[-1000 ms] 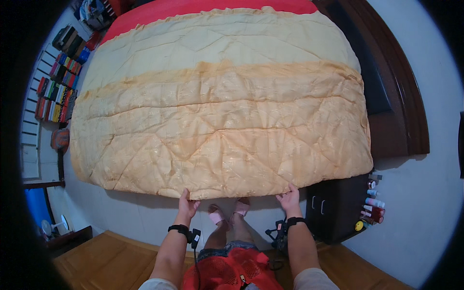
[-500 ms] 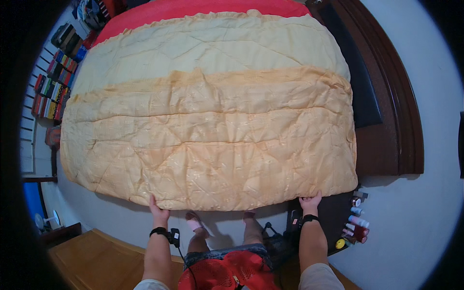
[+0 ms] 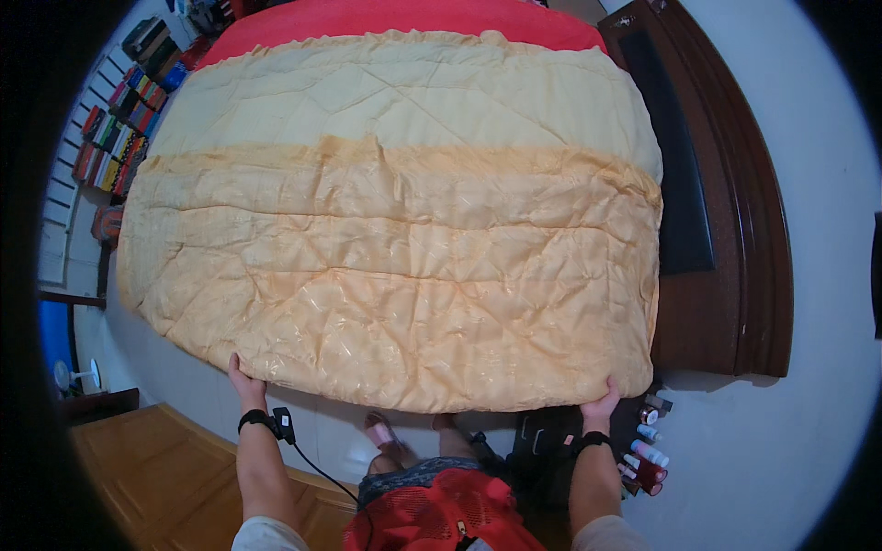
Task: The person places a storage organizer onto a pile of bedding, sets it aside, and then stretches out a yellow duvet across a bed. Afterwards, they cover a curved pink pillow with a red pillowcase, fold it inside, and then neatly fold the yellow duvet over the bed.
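Observation:
A quilted golden-orange comforter (image 3: 395,312) lies spread over the bed, its near half shiny and creased, its far part pale yellow. Its near edge hangs toward me. My left hand (image 3: 248,383) grips that edge left of the middle, thumb on top and fingers hidden under the cloth. Close to the near right corner, my right hand (image 3: 602,401) has the same edge, its thumb up and the other fingers mostly beneath. Each wrist has a black strap, and a small device with a cable sits at the left one.
Beyond the comforter shows a red sheet (image 3: 404,20). The dark wooden headboard (image 3: 744,202) runs along the right. Bottles (image 3: 650,453) stand by the right corner, next to a black case (image 3: 542,450). Stacked books (image 3: 110,138) are at far left, a wooden cabinet (image 3: 156,468) at near left.
My left hand has slid leftward along the edge, so my hands are farther apart. The comforter's near right corner has come a little nearer and to the left, my right hand with it.

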A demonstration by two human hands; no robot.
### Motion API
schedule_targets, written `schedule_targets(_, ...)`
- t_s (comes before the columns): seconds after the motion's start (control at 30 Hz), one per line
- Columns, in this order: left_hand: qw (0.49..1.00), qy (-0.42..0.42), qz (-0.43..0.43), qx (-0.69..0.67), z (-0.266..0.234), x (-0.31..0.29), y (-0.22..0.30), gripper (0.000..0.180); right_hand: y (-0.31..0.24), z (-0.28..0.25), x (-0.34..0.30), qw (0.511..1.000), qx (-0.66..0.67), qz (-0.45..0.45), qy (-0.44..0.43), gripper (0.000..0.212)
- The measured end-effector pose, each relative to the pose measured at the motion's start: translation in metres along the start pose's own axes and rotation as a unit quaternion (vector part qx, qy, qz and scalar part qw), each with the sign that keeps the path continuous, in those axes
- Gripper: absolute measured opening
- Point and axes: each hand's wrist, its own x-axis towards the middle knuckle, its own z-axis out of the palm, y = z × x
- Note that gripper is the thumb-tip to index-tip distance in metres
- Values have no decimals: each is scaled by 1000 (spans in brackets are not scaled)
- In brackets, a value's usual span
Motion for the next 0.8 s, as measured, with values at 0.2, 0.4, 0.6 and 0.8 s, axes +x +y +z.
schedule_targets(0.2, 999, -41, -3, -8, 47, -3, 56, 56, -40, 116, -36, 996, -81, -44, 13, 55)
schedule_targets(0.4, 994, -27, 94, 52, 25, -10, 168, 56, -70, 165, -146, 990, -75, -108, -49, 53)
schedule_targets(0.6, 966, 87, 195, 147, 13, -81, 222, 55, -77, 175, -282, 980, -65, -176, -70, 52)
schedule_targets(0.8, 987, -21, 143, 70, -2, -119, 292, 60, -96, 172, -350, 976, -23, -187, -106, 51)
